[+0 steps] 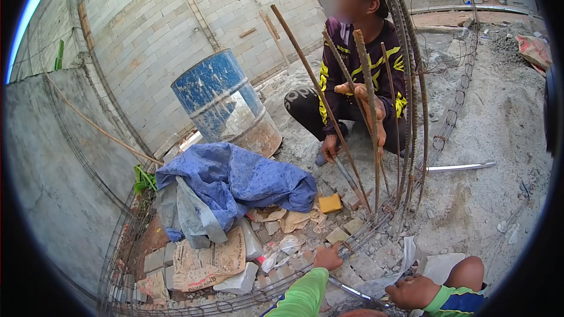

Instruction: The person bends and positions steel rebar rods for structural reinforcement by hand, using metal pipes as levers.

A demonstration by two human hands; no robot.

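My left hand (328, 256), in a green sleeve, is closed at a rusty wire stirrup (345, 249) on the long rebar cage (294, 280) that runs low across the ground. My right hand (414, 292) is curled into a grip by the end of a shiny metal bar (352, 289), which slants up toward my left wrist. My fingers hide the bar's near end. A person (364, 70) squats opposite me among upright rebars (376, 123), one hand round a metal rod (351, 179) angled down to the cage.
A blue drum (217, 94) stands behind a crumpled blue tarp (235, 176). Cement bags (208, 261), broken blocks (238, 279) and a yellow block (330, 203) lie left of the cage. Another metal bar (461, 167) rests on the concrete at right. Upright rebars rise between me and the person.
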